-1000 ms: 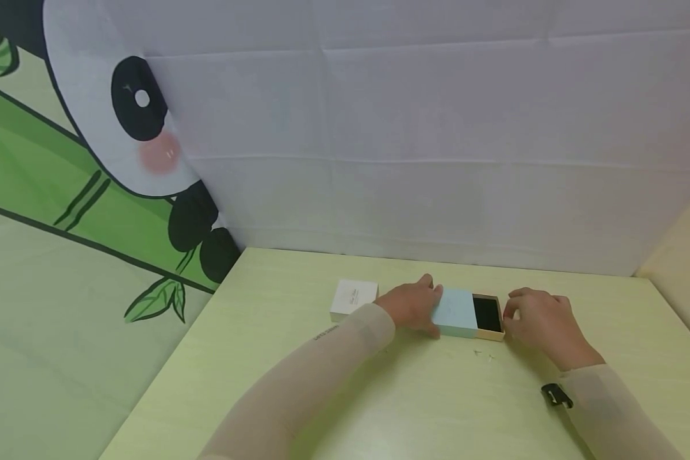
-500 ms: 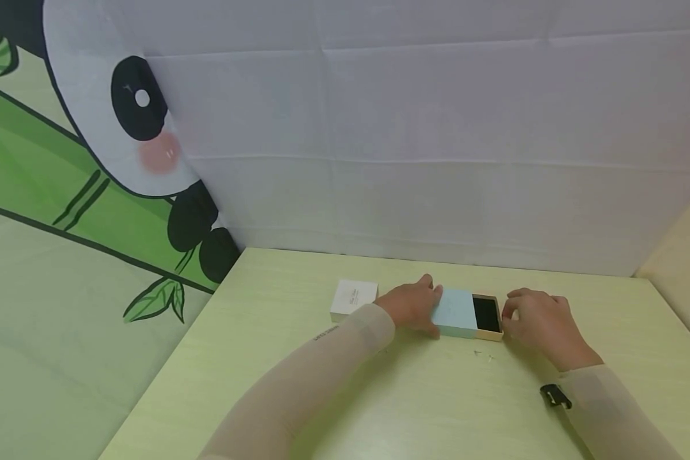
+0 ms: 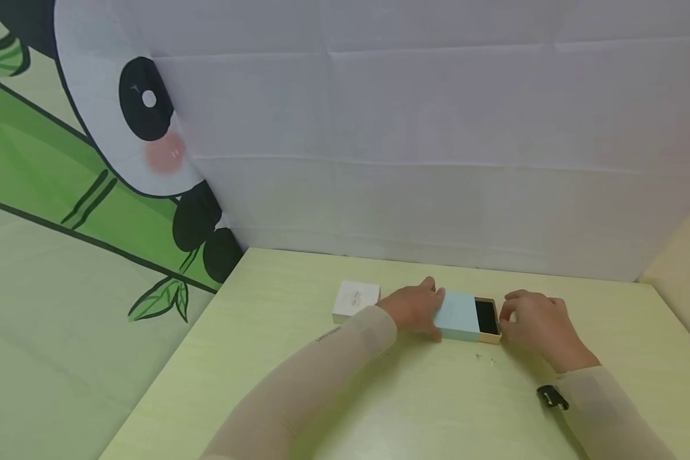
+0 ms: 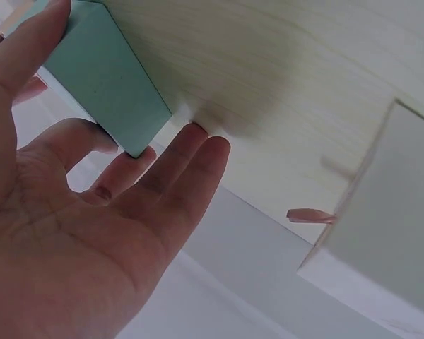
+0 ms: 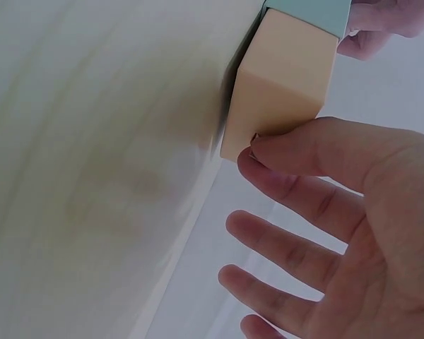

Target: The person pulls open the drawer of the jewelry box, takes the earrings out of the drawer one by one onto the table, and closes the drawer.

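Note:
A slide-out box stands on the table, made of a light blue sleeve [image 3: 457, 315] and a tan inner drawer [image 3: 489, 338]. The drawer juts partway out of the sleeve's right end and is dark inside. With thumb and fingers on opposite sides, my left hand [image 3: 413, 310] grips the sleeve by its left end; its green side [image 4: 106, 78] shows in the left wrist view. My right hand [image 3: 543, 324] pinches a small pull tab [image 5: 254, 145] on the drawer's end between thumb and index finger. The other fingers of that hand are spread below.
Behind my left hand sits a white box [image 3: 356, 299] with small lettering; a pink ribbon tab [image 4: 311, 215] sticks out of it. Tiny scraps [image 3: 485, 360] lie in front of the blue box. A white cloth [image 3: 414, 160] hangs behind the table.
The drawer has slid slightly left, a little further into the sleeve, with my right hand moving along. My left hand stays on the sleeve. The head view has shifted slightly.

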`<state>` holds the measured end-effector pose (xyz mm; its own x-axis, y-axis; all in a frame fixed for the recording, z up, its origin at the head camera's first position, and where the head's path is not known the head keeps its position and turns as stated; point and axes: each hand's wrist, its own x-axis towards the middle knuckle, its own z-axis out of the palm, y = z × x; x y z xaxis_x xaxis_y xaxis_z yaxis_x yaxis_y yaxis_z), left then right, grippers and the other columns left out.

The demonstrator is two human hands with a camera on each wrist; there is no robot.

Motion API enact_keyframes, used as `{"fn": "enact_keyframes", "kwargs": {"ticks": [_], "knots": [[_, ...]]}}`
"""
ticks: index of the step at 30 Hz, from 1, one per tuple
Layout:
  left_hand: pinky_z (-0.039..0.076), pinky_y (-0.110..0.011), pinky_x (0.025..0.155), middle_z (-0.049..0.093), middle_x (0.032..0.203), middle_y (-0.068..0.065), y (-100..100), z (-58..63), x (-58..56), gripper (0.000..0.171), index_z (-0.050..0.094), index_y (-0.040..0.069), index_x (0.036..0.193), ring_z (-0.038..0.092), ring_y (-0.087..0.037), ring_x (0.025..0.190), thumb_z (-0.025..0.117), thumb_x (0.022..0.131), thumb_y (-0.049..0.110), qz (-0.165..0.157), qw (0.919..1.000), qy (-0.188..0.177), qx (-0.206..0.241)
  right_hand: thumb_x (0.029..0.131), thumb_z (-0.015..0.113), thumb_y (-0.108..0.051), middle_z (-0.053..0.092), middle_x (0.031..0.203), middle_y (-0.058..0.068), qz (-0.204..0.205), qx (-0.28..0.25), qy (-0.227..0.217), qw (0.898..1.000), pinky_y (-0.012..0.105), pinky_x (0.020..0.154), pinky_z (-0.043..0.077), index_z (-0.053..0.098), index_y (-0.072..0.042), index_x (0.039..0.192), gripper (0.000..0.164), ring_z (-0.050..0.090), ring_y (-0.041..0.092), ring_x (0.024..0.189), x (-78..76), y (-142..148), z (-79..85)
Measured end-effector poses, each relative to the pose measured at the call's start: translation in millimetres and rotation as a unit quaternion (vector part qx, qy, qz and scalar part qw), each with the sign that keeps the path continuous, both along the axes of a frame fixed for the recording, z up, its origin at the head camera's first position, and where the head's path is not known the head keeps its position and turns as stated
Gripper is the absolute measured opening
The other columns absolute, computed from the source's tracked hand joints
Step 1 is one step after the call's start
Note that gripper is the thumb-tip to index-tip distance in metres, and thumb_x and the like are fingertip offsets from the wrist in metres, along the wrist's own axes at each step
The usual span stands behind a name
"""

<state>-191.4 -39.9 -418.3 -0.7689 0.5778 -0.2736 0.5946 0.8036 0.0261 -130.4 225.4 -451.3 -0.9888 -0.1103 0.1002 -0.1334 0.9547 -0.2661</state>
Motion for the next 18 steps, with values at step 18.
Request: {"fn": "enact_keyframes", "kwargs": {"ticks": [18], "knots": [[0.061,-0.025,0.112,0.049,0.172,0.002,-4,-0.8,4.9,0.110,0.033,0.023,0.189,0.065,-0.011,0.119,0.092,0.102,0.057,-0.003,1.0000,0.003,-0.003,0.101,0.082,-0.016,0.077,0.154,0.029,-0.002,-0.001,0.001,1.000,0.081,0.110,0.045,0.087,-0.024,0.087,0.017,0.071,0.060,0.141,6.2,-14,0.7]]}}
